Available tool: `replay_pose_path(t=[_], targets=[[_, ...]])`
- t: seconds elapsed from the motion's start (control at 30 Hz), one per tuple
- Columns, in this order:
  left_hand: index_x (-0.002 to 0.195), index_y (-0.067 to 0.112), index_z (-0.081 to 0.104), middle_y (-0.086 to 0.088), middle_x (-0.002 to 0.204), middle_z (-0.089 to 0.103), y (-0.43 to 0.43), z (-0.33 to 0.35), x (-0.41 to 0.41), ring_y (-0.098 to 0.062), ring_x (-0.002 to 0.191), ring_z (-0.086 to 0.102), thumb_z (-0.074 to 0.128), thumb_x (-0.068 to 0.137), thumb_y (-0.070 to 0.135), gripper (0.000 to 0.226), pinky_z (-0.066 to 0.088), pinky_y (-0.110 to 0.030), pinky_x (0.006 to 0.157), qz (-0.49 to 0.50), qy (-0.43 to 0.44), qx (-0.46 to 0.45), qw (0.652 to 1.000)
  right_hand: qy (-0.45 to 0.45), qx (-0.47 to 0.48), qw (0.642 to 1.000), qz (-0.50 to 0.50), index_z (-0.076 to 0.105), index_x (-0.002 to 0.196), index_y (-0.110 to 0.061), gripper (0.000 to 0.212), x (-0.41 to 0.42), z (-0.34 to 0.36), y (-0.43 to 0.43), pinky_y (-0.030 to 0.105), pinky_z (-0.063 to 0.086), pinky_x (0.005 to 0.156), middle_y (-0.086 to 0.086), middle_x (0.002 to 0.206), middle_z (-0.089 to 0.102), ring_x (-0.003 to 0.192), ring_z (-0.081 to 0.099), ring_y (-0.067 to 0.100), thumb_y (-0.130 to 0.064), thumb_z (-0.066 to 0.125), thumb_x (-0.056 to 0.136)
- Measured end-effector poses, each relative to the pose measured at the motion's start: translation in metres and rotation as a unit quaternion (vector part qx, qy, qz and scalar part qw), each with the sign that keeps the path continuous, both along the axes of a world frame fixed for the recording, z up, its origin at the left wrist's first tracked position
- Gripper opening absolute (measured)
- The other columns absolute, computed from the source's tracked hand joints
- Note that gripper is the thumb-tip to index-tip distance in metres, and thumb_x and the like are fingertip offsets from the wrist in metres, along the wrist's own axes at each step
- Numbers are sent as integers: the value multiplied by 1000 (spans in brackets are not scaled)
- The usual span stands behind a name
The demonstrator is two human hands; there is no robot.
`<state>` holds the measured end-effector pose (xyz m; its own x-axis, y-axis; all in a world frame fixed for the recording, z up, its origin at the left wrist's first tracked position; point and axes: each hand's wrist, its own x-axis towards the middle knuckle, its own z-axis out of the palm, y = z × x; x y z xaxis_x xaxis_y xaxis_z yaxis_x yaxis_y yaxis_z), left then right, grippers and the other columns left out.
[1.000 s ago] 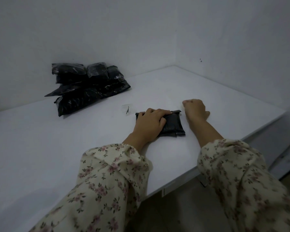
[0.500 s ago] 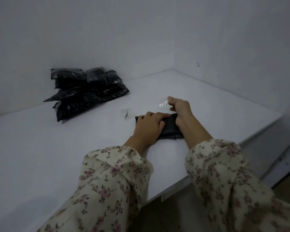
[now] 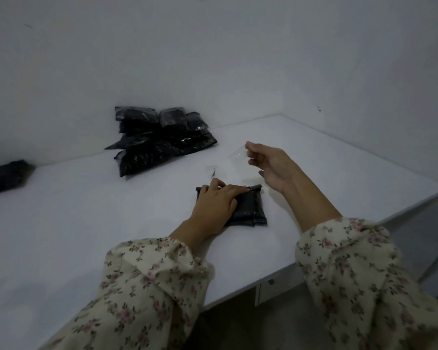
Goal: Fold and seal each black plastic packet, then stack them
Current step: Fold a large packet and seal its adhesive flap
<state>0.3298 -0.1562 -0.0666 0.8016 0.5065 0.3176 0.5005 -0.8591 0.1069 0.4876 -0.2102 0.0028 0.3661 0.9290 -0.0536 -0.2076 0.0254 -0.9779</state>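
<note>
A folded black plastic packet (image 3: 250, 210) lies on the white table (image 3: 86, 223) near its front edge. My left hand (image 3: 216, 202) presses flat on the packet's left half, fingers along its top fold. My right hand (image 3: 271, 162) hovers above and behind the packet, pinching a clear strip of tape (image 3: 238, 155) between thumb and fingertips. A stack of several black packets (image 3: 159, 140) sits against the back wall.
A small clear scrap with a dark mark (image 3: 213, 172) lies on the table just behind the packet. A dark bundle (image 3: 4, 176) sits at the far left edge. Walls close the table at the back and right.
My right hand has lifted off the table beside the packet and now holds a clear tape piece in the air. My left hand stays pressed on the packet.
</note>
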Motion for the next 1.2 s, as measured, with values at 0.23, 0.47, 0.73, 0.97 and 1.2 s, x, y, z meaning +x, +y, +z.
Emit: replay_pose_path(t=[0.23, 0.47, 0.73, 0.97, 1.2], targets=[[134, 32, 51, 10, 136, 53, -1, -1, -68, -19, 110, 36, 38, 101, 16, 40, 27, -32, 93, 55, -71, -112, 990, 120, 23, 976, 181, 61, 65, -27, 14, -74, 1, 18, 30, 31, 70, -13, 68, 59, 73, 54, 7, -37, 67, 74], [124, 18, 63, -1, 125, 63, -4, 6, -90, -15, 117, 54, 42, 99, 21, 32, 40, -23, 100, 59, -255, -370, 892, 255, 95, 936, 222, 63, 65, -25, 35, -90, -16, 16, 32, 37, 70, -11, 68, 58, 69, 56, 7, -32, 91, 45], [124, 22, 56, -5, 121, 66, -5, 24, -92, -18, 111, 60, 21, 102, 40, 46, 47, -31, 91, 70, -423, -600, 675, 284, 128, 924, 222, 59, 67, -21, 28, -86, -16, 12, 32, 42, 65, -7, 64, 48, 68, 46, 10, -27, 83, 54], [95, 21, 65, 2, 90, 69, -1, 31, -81, -15, 96, 58, 40, 99, 43, 33, 45, -31, 86, 169, -517, -564, 621, 224, 15, 942, 248, 61, 63, -17, 32, -79, -21, 12, 18, 33, 47, -8, 60, 51, 52, 45, 8, -22, 87, 45], [86, 21, 62, 1, 84, 65, 2, 27, -97, -16, 85, 61, 48, 96, 18, 17, 46, -26, 80, 244, -592, -478, 601, 195, -50, 960, 193, 53, 74, -18, 16, -116, -27, 15, 16, 36, 42, -3, 64, 55, 49, 49, 8, -22, 69, 74]])
